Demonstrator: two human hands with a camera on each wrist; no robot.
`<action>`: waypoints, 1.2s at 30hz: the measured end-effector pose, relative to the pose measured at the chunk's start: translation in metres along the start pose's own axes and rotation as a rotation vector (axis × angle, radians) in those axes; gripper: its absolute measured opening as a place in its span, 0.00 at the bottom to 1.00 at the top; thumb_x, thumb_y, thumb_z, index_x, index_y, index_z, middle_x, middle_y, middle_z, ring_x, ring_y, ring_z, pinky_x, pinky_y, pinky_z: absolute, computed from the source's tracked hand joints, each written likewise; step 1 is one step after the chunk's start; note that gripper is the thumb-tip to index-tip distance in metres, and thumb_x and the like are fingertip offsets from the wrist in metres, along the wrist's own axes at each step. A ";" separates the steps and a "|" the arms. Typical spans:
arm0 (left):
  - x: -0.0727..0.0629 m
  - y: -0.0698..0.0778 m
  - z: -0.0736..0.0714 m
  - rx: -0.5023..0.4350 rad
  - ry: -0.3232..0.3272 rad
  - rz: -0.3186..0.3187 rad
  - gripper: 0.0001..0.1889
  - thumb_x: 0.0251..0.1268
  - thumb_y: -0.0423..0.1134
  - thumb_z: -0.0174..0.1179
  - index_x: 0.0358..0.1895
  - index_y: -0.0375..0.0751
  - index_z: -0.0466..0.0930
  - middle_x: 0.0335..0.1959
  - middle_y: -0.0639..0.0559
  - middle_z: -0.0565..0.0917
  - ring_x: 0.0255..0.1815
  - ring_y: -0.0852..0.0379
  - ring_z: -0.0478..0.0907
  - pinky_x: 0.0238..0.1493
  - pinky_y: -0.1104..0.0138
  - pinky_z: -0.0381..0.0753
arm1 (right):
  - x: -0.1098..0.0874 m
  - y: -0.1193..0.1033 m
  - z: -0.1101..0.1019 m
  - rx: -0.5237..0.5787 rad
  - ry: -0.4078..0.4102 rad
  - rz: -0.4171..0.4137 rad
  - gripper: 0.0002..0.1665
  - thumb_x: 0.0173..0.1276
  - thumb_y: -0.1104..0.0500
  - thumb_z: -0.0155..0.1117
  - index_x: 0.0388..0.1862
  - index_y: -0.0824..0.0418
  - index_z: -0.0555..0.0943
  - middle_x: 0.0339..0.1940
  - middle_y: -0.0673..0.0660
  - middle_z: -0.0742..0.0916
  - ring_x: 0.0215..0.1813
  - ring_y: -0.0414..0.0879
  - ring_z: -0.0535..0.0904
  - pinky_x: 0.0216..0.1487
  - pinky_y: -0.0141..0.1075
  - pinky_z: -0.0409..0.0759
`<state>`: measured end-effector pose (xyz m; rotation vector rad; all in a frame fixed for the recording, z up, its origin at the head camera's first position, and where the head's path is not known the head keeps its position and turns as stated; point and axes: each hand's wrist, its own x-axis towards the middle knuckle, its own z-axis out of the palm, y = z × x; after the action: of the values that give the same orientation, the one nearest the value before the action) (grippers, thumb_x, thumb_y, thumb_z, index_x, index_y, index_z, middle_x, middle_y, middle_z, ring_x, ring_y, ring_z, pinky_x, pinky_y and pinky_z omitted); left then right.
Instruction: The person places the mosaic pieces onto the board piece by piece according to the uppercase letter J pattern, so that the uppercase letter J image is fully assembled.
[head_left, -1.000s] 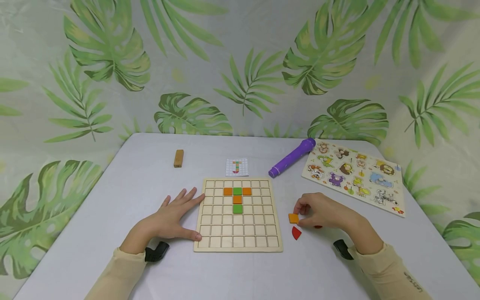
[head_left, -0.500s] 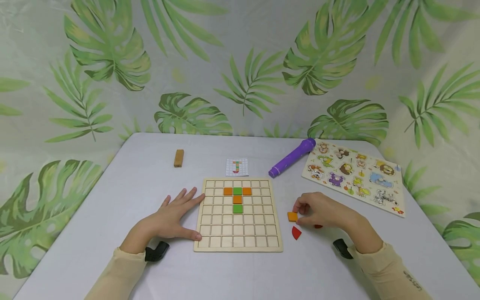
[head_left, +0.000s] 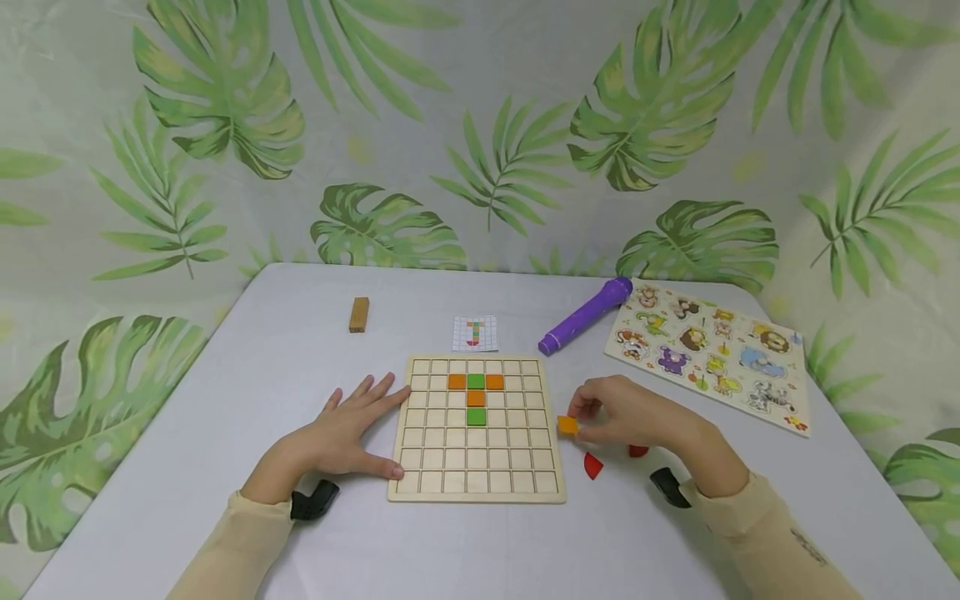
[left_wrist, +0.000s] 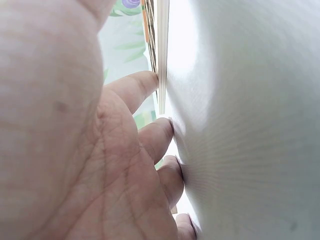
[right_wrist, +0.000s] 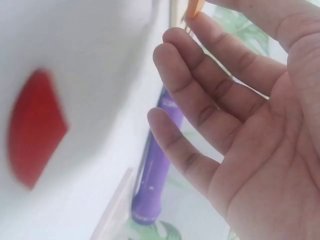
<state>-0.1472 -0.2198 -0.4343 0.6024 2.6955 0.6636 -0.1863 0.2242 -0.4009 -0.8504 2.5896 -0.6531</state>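
My right hand [head_left: 626,412] pinches an orange square tile [head_left: 567,425] between thumb and index finger, just off the right edge of the wooden grid board [head_left: 442,460]. In the right wrist view the orange tile [right_wrist: 194,8] shows at the top, at the fingertips. My left hand [head_left: 345,433] lies spread at the board's left edge, its thumb and index fingertip touching the rim. On the board, orange and green square tiles form a T shape, with a green tile [head_left: 476,417] lowest. Two red quarter-round tiles, one nearer the board [head_left: 592,466] and one under the right wrist [head_left: 638,451], lie on the table.
Behind the board lies a small pattern card [head_left: 475,333]. A purple toy microphone [head_left: 585,317] and an animal puzzle board [head_left: 708,354] are at the back right. A small wooden block [head_left: 359,315] lies at the back left of the white table [head_left: 480,550].
My right hand has moved left with the orange tile, from beside the red tiles to near the board's right edge. The left hand stays put on the board's edge.
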 end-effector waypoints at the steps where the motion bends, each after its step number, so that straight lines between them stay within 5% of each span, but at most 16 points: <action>1: 0.000 0.000 0.000 -0.001 -0.002 -0.001 0.63 0.51 0.70 0.78 0.89 0.55 0.54 0.91 0.41 0.47 0.91 0.30 0.39 0.81 0.24 0.35 | 0.002 -0.002 0.000 0.001 -0.001 -0.003 0.10 0.68 0.54 0.79 0.44 0.54 0.87 0.39 0.45 0.88 0.44 0.41 0.82 0.51 0.37 0.85; 18: 0.001 -0.004 0.002 -0.003 -0.004 -0.002 0.64 0.51 0.70 0.78 0.89 0.55 0.54 0.91 0.41 0.46 0.91 0.31 0.38 0.82 0.24 0.34 | 0.038 -0.037 0.009 0.014 -0.006 -0.087 0.09 0.70 0.54 0.77 0.45 0.55 0.86 0.40 0.47 0.88 0.46 0.45 0.83 0.54 0.44 0.87; 36: 0.003 -0.007 0.003 0.007 -0.003 -0.009 0.64 0.50 0.71 0.78 0.89 0.57 0.53 0.92 0.42 0.46 0.91 0.32 0.38 0.82 0.25 0.34 | 0.068 -0.071 0.029 -0.016 -0.041 -0.126 0.09 0.68 0.56 0.79 0.43 0.55 0.88 0.38 0.48 0.88 0.40 0.43 0.80 0.45 0.32 0.81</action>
<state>-0.1504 -0.2229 -0.4410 0.5927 2.6969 0.6513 -0.1922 0.1221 -0.4002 -1.0286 2.5239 -0.6431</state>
